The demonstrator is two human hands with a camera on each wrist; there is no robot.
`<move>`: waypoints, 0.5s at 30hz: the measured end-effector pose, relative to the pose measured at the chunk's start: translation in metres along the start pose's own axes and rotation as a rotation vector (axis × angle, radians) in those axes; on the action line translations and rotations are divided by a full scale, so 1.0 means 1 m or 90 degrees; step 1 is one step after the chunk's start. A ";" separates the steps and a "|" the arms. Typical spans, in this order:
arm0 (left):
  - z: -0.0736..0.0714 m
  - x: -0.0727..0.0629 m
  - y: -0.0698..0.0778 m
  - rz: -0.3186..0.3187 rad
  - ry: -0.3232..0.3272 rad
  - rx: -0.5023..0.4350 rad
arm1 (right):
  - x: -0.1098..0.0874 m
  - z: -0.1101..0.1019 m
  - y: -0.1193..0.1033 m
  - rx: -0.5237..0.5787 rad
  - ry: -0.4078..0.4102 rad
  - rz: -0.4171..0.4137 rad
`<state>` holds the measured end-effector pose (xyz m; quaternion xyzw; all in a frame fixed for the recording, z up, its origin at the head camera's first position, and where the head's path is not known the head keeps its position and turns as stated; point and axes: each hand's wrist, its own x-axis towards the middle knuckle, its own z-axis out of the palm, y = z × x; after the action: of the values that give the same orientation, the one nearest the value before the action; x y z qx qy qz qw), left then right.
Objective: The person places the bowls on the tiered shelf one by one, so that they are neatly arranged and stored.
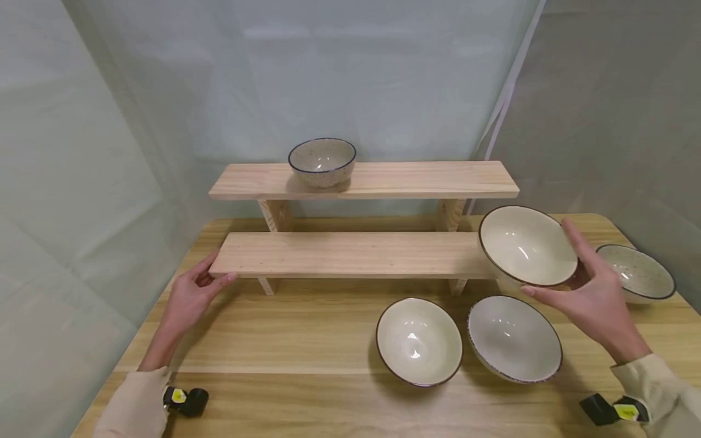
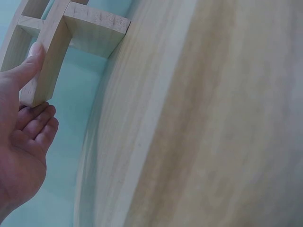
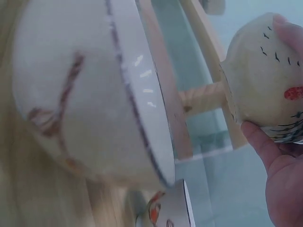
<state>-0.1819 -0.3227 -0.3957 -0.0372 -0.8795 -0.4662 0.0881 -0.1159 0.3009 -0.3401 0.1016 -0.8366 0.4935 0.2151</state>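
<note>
My right hand (image 1: 599,304) grips a cream bowl (image 1: 528,246) with a brown rim, thumb at the near side and fingers at the far right. The bowl is tilted and overlaps the right end of the lower board in the head view. Small black marks and a red patch decorate the outside of this bowl (image 3: 265,71) in the right wrist view. At the other end, my left hand (image 1: 188,295) holds the left corner of the two-tier wooden shelf's (image 1: 350,252) lower board. Its thumb lies along the front edge, with fingers curled beneath (image 2: 38,125).
A speckled blue-rimmed bowl (image 1: 323,164) sits on the upper board. On the table (image 1: 274,395), another cream bowl (image 1: 418,344) and a greyish bowl (image 1: 515,339) stand before the shelf. A speckled bowl (image 1: 638,271) stands far right, partly behind my right hand. Pale sheeting (image 1: 350,79) hangs behind.
</note>
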 end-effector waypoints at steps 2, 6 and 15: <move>0.000 0.000 0.000 0.001 -0.001 -0.001 | 0.004 0.003 -0.001 -0.013 -0.008 0.001; 0.000 0.001 0.000 0.005 0.001 0.000 | 0.012 0.008 -0.005 -0.015 -0.023 -0.007; 0.000 0.000 -0.001 0.008 0.002 -0.008 | 0.030 0.019 -0.018 -0.022 -0.033 -0.027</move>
<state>-0.1818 -0.3238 -0.3967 -0.0429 -0.8761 -0.4713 0.0924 -0.1411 0.2767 -0.3205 0.1284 -0.8479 0.4713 0.2059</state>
